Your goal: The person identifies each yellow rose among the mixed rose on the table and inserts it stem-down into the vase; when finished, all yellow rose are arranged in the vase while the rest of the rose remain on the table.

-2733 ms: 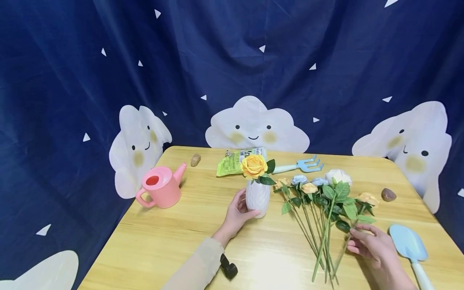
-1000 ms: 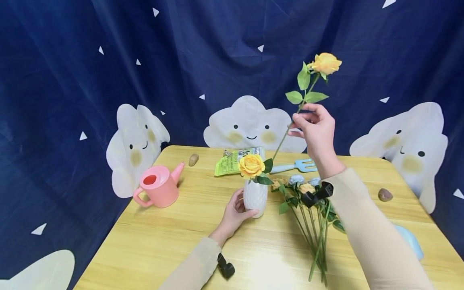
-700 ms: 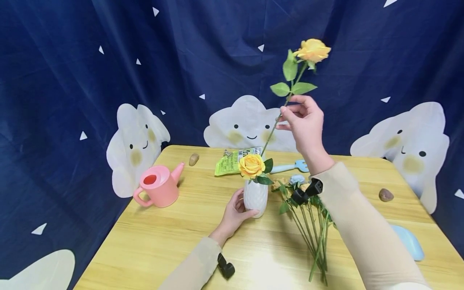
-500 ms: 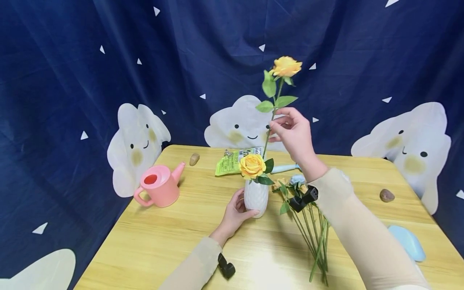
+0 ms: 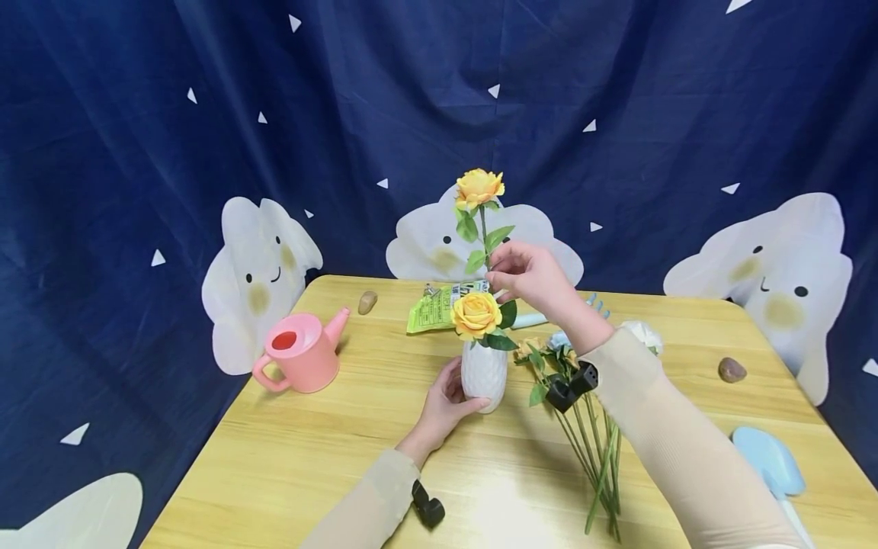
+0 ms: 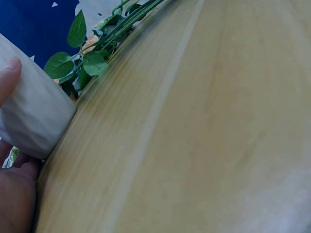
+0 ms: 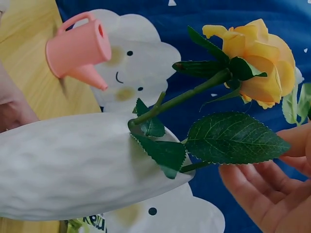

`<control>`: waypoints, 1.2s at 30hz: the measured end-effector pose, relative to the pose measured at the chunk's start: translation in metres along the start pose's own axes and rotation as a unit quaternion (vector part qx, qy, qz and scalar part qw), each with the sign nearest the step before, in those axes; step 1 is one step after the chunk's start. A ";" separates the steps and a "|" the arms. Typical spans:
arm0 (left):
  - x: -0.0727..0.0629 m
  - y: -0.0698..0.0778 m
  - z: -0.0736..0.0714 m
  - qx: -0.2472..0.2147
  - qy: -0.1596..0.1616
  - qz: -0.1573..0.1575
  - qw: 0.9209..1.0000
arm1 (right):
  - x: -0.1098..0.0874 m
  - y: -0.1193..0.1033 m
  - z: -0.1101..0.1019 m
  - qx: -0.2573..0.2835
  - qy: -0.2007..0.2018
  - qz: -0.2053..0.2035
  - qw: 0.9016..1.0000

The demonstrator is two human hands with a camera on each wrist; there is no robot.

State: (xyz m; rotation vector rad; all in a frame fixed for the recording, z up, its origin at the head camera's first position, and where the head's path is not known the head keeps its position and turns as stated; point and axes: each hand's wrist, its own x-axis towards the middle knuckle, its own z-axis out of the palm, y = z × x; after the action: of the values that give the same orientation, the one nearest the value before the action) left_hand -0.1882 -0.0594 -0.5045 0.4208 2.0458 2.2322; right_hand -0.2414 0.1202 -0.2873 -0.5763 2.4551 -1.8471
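Note:
My left hand (image 5: 446, 404) grips the lower part of a white textured vase (image 5: 484, 377), which stands upright on the table. A yellow rose (image 5: 476, 315) leans out of its mouth on a bent stem, with dark green leaves. Above it, my right hand (image 5: 530, 276) pinches the stem of a second yellow rose (image 5: 479, 188), held nearly upright. In the right wrist view, a stem (image 7: 194, 167) runs into the vase mouth behind a large leaf (image 7: 238, 138). The lower end of that stem is hidden inside the vase.
Several blue, white and peach flowers (image 5: 604, 457) lie right of the vase, partly under my right forearm. A pink watering can (image 5: 309, 358) stands left. Around them lie a green packet (image 5: 434, 309), a blue hand fork (image 5: 530, 320), a blue trowel (image 5: 768, 461) and two stones (image 5: 732, 370).
My right hand lifted a yellow rose from the bunch, carried it left over the vase, then lowered it toward the mouth. My left hand keeps holding the vase in place.

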 end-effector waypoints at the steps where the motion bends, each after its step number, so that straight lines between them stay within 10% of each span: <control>1: 0.000 0.000 0.000 -0.001 0.000 0.000 1.000 | 0.000 0.000 0.000 -0.002 -0.005 0.004 1.000; 36: -0.001 0.001 -0.001 -0.009 -0.010 0.000 1.000 | -0.035 0.052 -0.034 -0.019 -0.024 0.088 0.996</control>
State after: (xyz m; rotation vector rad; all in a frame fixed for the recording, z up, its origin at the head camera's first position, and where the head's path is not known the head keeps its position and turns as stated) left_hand -0.1876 -0.0604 -0.5032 0.4399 2.0150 2.2363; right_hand -0.2314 0.1742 -0.3326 -0.3856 2.4270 -1.7038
